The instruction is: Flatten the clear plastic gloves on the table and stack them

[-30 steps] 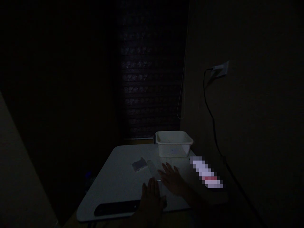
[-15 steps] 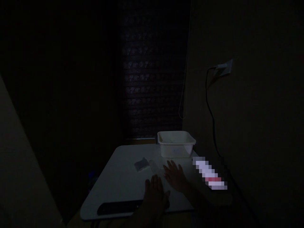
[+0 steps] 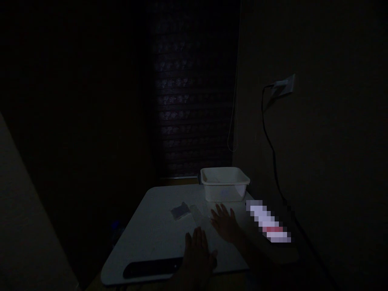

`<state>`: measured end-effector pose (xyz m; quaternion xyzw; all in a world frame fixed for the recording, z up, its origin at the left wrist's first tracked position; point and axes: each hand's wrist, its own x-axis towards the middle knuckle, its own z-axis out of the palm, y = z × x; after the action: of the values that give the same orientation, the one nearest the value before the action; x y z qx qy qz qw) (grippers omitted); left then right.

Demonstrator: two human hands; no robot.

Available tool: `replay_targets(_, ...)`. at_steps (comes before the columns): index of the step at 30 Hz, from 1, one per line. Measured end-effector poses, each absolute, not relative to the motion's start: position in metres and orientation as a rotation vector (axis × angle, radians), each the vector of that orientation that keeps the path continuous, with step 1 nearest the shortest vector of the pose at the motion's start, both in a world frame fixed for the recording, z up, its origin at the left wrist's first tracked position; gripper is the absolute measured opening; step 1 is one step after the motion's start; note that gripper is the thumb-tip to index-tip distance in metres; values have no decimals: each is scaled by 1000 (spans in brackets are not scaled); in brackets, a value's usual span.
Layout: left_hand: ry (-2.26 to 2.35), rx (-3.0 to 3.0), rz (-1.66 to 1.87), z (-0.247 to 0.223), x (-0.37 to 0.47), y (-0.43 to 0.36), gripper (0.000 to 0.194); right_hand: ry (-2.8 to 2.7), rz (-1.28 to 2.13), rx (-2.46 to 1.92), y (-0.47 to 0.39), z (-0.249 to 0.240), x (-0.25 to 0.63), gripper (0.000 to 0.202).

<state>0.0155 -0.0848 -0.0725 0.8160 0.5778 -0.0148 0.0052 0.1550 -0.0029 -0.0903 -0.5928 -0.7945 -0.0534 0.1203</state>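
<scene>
In the dim light, my left hand (image 3: 197,251) lies with its fingers stretched out over the front part of the white table (image 3: 142,230). My right hand (image 3: 224,224) is spread on the tabletop, farther forward and to the right. Neither hand holds anything that I can see. Just beyond the left fingertips is a clear, flat plastic piece (image 3: 197,215), its outline faint. Beside it, to the left, rests a small packet (image 3: 181,211) with dark contents and a clear edge. What the packet contains is too dark to tell.
Behind my right hand stands a white plastic basin (image 3: 224,193). A bright pixelated screen (image 3: 268,222) lies at the table's right. A long dark inset (image 3: 151,267) runs along the front edge. From a wall outlet (image 3: 286,85), a black cable (image 3: 274,157) hangs down on the right.
My left hand has drawn back slightly toward me. My right hand has shifted a little to the right. The packet, plastic piece and basin stay in place.
</scene>
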Motion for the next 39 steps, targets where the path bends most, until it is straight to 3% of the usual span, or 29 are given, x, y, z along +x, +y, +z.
replay_targets(12,1822,2569,-4,-72,11,-86,57,-2509,29,-1444,-28,-77,150,46)
replay_targets(26,1868,2536,-25,-61,15,-80,60,-2385,-101,-1692,-6,-80,160,47)
replay_targets(39,1822,2576,-52,-71,9,-83,59,-2537,77,-1520,-18,-79,149,50)
